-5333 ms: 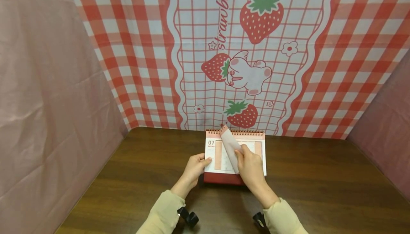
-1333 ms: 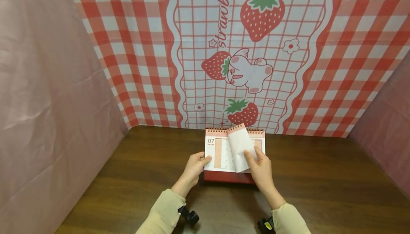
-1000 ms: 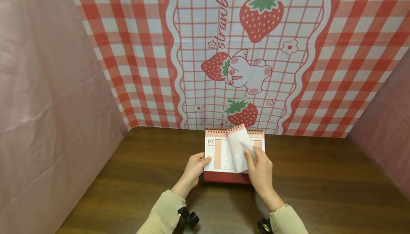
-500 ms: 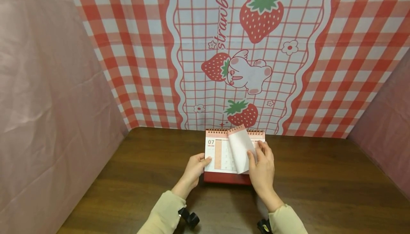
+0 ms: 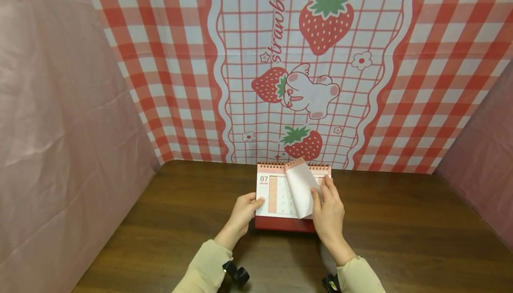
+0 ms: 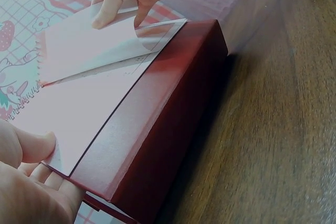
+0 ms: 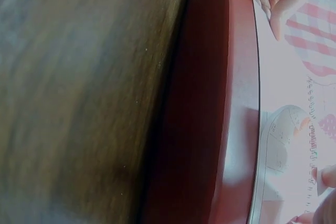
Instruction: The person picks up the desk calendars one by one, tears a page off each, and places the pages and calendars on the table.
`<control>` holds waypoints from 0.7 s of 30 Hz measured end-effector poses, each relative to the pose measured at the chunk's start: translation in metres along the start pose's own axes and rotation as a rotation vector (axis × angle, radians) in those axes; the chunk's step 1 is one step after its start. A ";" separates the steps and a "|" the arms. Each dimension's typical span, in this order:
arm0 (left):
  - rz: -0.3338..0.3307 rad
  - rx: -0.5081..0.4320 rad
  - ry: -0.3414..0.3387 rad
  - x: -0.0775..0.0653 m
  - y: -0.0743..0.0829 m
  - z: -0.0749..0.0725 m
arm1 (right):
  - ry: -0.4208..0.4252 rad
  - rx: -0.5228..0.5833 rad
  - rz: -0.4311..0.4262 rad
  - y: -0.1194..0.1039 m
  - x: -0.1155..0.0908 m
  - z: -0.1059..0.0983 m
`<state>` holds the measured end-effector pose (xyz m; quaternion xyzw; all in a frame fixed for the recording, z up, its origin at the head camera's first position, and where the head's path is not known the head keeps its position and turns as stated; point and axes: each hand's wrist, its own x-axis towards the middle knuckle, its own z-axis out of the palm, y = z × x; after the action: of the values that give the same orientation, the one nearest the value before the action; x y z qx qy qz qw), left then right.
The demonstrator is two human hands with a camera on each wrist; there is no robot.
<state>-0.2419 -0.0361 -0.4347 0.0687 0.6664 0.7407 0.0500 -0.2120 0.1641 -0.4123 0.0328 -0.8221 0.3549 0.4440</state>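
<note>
A spiral-bound desk calendar [image 5: 275, 195] showing "07" stands on its red base [image 5: 282, 224] at the far side of the table. My left hand [image 5: 242, 213] grips its left edge, thumb on the front and fingers underneath, as the left wrist view shows. A curled-over page [image 5: 299, 190] slants across the calendar's front, white side showing, its notched pink top edge lying over the coil. My right hand [image 5: 329, 217] pinches this page near its right side, thumb on top. In the left wrist view a fingertip sits beneath the page [image 6: 94, 43].
The brown wooden table [image 5: 172, 239] surrounds the calendar. Right behind it hangs a red-and-white checked strawberry cloth [image 5: 192, 83]. Pink fabric walls [image 5: 72, 128] enclose both sides. Black wrist devices [image 5: 236, 273] hang beneath the sleeves.
Since the earliest frame, the page's pink top edge has shifted right along the coil and more of its white side shows. My right hand has moved right, its fingers now higher. My left hand stays put.
</note>
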 end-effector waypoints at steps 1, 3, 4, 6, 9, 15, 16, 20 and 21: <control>0.000 0.000 -0.002 0.000 0.000 0.000 | -0.001 -0.002 -0.002 0.000 0.000 0.000; -0.001 -0.003 -0.005 0.001 -0.001 0.000 | -0.004 -0.005 -0.008 0.000 0.000 0.000; -0.001 -0.003 -0.007 0.002 -0.001 0.000 | -0.005 -0.007 -0.012 0.000 0.000 0.000; -0.004 -0.005 -0.009 0.003 -0.002 0.000 | -0.007 -0.010 -0.021 0.000 0.000 -0.001; -0.003 -0.003 -0.009 0.005 -0.003 0.000 | -0.013 -0.013 -0.030 0.000 0.001 -0.001; -0.007 -0.004 -0.009 0.005 -0.003 0.000 | -0.048 -0.004 -0.018 0.000 0.002 -0.003; -0.005 -0.006 -0.008 0.005 -0.002 -0.001 | -0.052 0.000 -0.010 0.000 0.002 -0.004; -0.001 -0.009 -0.005 0.003 -0.001 -0.002 | -0.078 0.017 0.014 0.002 0.002 -0.005; -0.001 -0.011 -0.003 0.003 -0.001 -0.002 | -0.081 0.020 0.018 0.002 0.003 -0.006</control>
<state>-0.2453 -0.0378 -0.4357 0.0695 0.6622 0.7443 0.0518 -0.2103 0.1696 -0.4095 0.0443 -0.8361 0.3653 0.4068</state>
